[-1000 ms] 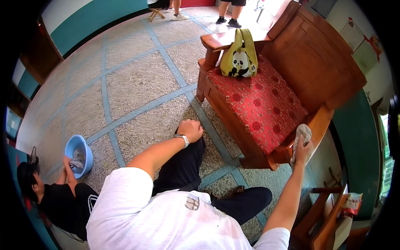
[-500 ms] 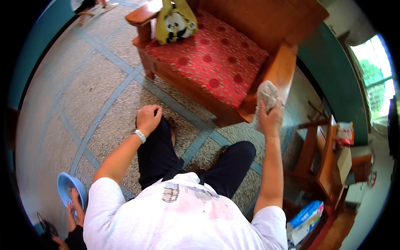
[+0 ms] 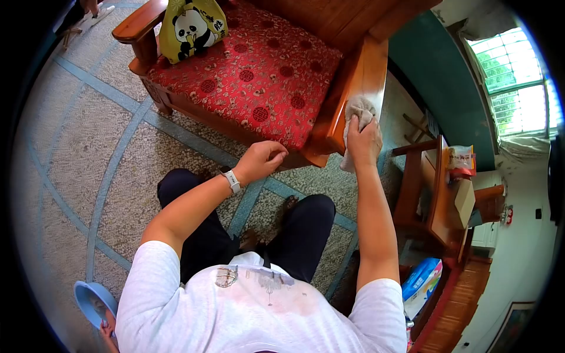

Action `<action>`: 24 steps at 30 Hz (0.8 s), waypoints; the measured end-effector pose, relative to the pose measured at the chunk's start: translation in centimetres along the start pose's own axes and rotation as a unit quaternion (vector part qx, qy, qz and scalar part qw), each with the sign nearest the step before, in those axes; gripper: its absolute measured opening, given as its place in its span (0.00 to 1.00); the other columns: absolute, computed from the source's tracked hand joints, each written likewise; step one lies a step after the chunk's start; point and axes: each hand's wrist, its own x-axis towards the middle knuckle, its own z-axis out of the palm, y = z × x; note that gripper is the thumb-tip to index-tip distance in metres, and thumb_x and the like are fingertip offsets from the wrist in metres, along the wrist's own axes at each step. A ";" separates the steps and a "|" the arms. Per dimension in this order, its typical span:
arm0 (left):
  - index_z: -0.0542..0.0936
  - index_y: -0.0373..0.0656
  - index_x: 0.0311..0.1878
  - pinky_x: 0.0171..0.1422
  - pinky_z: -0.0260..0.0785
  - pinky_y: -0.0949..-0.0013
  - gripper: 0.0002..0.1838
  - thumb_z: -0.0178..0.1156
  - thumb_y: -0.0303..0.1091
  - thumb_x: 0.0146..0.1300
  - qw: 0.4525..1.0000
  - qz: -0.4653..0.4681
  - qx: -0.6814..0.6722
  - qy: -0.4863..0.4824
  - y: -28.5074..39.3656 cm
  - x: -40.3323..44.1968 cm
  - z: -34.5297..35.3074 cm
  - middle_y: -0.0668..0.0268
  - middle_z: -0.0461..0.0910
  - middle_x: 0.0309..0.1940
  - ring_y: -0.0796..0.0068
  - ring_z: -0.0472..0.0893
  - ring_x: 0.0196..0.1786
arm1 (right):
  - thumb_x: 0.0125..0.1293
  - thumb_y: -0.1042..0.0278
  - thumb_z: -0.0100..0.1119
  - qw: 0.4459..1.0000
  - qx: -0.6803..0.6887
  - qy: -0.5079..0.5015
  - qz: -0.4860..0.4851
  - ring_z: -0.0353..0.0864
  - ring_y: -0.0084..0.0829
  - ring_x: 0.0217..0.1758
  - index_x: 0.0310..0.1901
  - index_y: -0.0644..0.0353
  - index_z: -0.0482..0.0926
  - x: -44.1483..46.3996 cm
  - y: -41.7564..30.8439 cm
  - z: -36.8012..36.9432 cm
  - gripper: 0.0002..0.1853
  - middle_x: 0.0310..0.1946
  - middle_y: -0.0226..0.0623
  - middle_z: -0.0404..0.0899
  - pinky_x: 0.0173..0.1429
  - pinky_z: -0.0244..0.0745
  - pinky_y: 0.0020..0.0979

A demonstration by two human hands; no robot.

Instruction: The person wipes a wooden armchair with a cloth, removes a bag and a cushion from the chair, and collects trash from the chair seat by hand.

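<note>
My right hand (image 3: 366, 141) grips a crumpled grey-beige cloth (image 3: 360, 112) on the front end of the wooden armrest (image 3: 369, 70). Part of the cloth hangs down beside the armrest. My left hand (image 3: 262, 160), with a white band on its wrist, is in front of the seat's front edge, its fingers curled and nothing visible in them. The wooden chair (image 3: 318, 130) has a red patterned cushion (image 3: 259, 73). A yellow panda bag (image 3: 189, 29) sits on the cushion by the far armrest.
At the lower left, another person's hand (image 3: 107, 329) reaches into a blue basin (image 3: 91, 294). A wooden table (image 3: 438, 200) on the right holds a snack packet (image 3: 461, 159) and a box. Below it lies a blue-and-white package (image 3: 421, 285). Part of another person's leg shows at the top left.
The view has turned rightward, with the chair now nearer. My left hand has lifted from my knee and moved toward the chair. My right hand and the cloth remain on the armrest.
</note>
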 end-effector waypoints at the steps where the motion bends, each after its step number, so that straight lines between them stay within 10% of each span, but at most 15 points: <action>1: 0.80 0.37 0.43 0.41 0.73 0.66 0.10 0.56 0.32 0.65 1.000 0.000 -0.005 0.003 -0.5 0.3 0.1 0.59 0.82 0.36 0.67 0.81 0.37 | 0.61 0.53 0.54 1.000 -0.004 -0.001 -0.004 0.74 0.53 0.50 0.48 0.72 0.71 0.6 0.1 0.6 0.26 0.44 0.56 0.76 0.56 0.67 0.45; 7: 0.80 0.37 0.43 0.41 0.73 0.65 0.10 0.55 0.33 0.65 0.994 -0.106 -0.007 -0.014 -3.4 0.8 0.9 0.59 0.83 0.37 0.66 0.82 0.38 | 0.61 0.52 0.54 0.999 -0.032 0.024 0.005 0.74 0.55 0.49 0.49 0.73 0.71 4.3 0.0 2.6 0.28 0.45 0.59 0.75 0.56 0.68 0.45; 11: 0.77 0.39 0.50 0.39 0.73 0.61 0.14 0.56 0.31 0.62 0.991 0.123 -0.009 -0.049 -3.8 2.5 2.1 0.57 0.81 0.34 0.59 0.81 0.33 | 0.61 0.45 0.51 0.996 -0.063 -0.004 0.066 0.75 0.53 0.51 0.47 0.71 0.73 8.1 -0.6 3.7 0.30 0.46 0.58 0.76 0.56 0.68 0.45; 24: 0.59 0.46 0.68 0.36 0.70 0.55 0.33 0.56 0.29 0.58 0.988 0.114 0.041 -0.093 -2.2 4.6 3.4 0.58 0.75 0.30 0.55 0.77 0.32 | 0.58 0.41 0.46 0.990 -0.096 0.019 0.103 0.75 0.53 0.53 0.48 0.74 0.74 18.1 1.0 9.1 0.36 0.48 0.60 0.76 0.59 0.67 0.43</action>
